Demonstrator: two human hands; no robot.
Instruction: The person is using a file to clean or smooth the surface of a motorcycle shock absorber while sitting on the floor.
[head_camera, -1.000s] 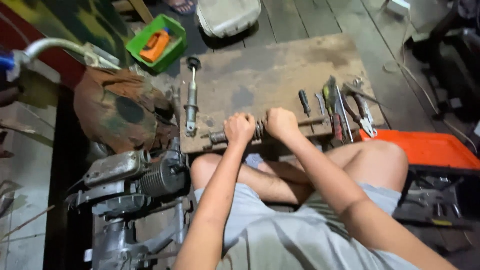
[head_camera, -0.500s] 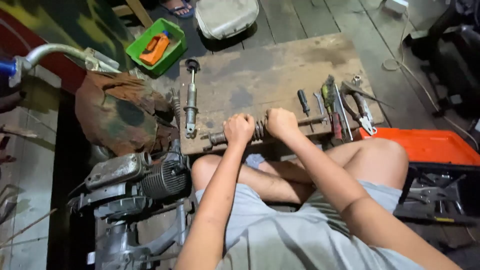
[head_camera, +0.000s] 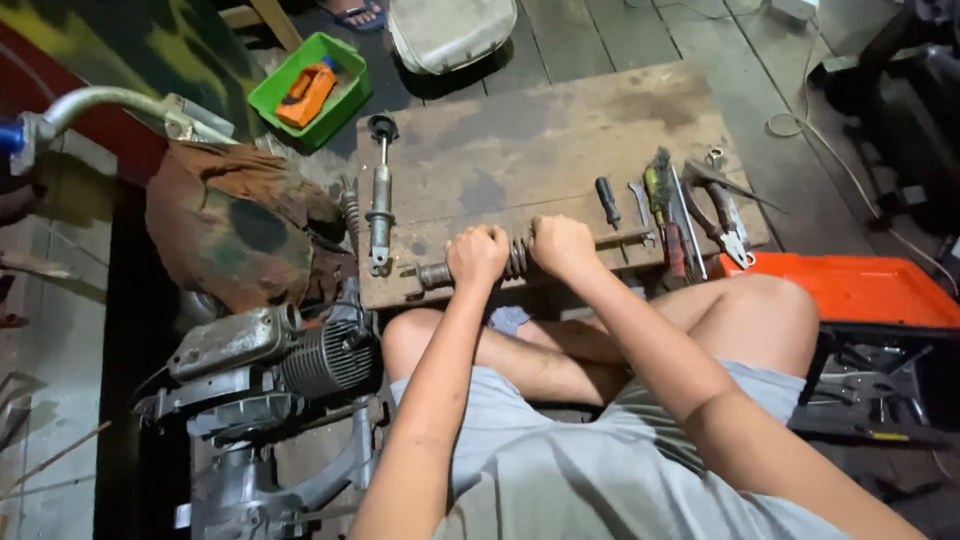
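Both my hands grip a rusty spring shock absorber (head_camera: 517, 260) that lies across the near edge of a worn wooden board (head_camera: 560, 130). My left hand (head_camera: 477, 255) is closed around its left part, and my right hand (head_camera: 562, 245) is closed around its right part. A short stretch of coil shows between the two fists. The shock's dark end (head_camera: 432, 274) sticks out to the left. A second shock absorber rod (head_camera: 380, 205) lies upright on the board's left side.
A screwdriver (head_camera: 607, 201), wrench, files and pliers (head_camera: 722, 215) lie on the board's right. A green bin (head_camera: 310, 90) stands at the back left. An engine (head_camera: 285, 365) sits at my left, an orange toolbox lid (head_camera: 860, 290) at my right. A camouflage cloth (head_camera: 245, 230) covers something left.
My hands stay closed on the spring shock absorber in the same place. Only the camera view shifts slightly.
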